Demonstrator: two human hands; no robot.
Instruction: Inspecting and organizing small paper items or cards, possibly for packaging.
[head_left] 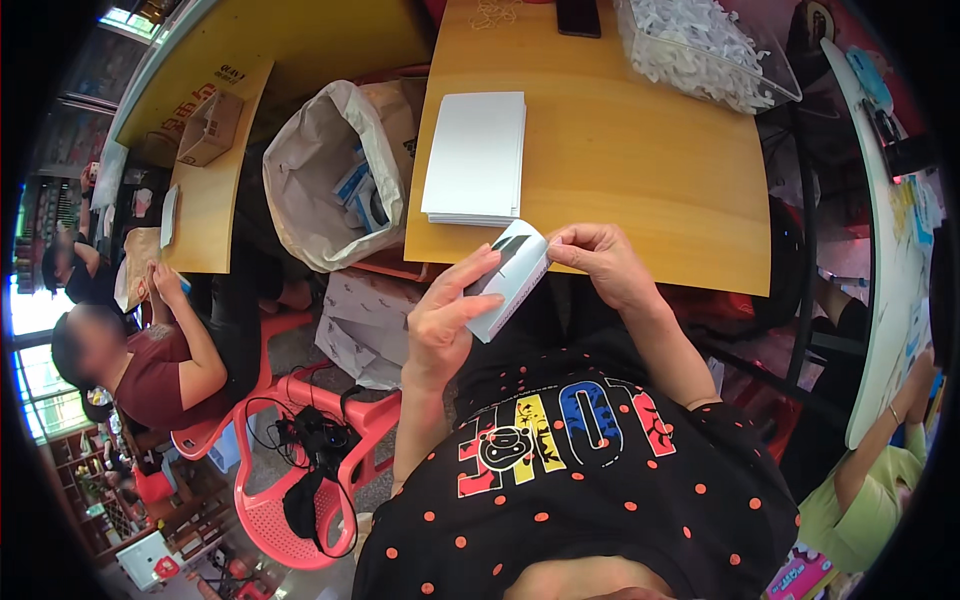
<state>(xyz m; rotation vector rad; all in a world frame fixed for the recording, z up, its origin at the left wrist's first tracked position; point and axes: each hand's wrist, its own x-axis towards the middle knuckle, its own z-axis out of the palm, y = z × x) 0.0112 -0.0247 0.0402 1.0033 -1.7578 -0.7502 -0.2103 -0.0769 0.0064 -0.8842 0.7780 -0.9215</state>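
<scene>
A slim white paper box (517,282) with a dark printed patch is tilted just off the table's front edge. My left hand (440,325) grips it along its length, fingers on one side and thumb on the other. At its far right end my right hand (603,262) pinches the edge or end flap between thumb and forefinger; the exact part is hidden by the fingertips. Directly beyond the box lies a neat stack of white flat sheets or flattened cartons (474,155) on the wooden table (640,180).
A clear bin of white curled strips (700,50) stands far right, near a dark phone (578,17) and rubber bands (495,12). Left of the table is a large open sack (300,190) holding small boxes. A red chair (290,500) with cables stands lower left. Other people sit on both sides.
</scene>
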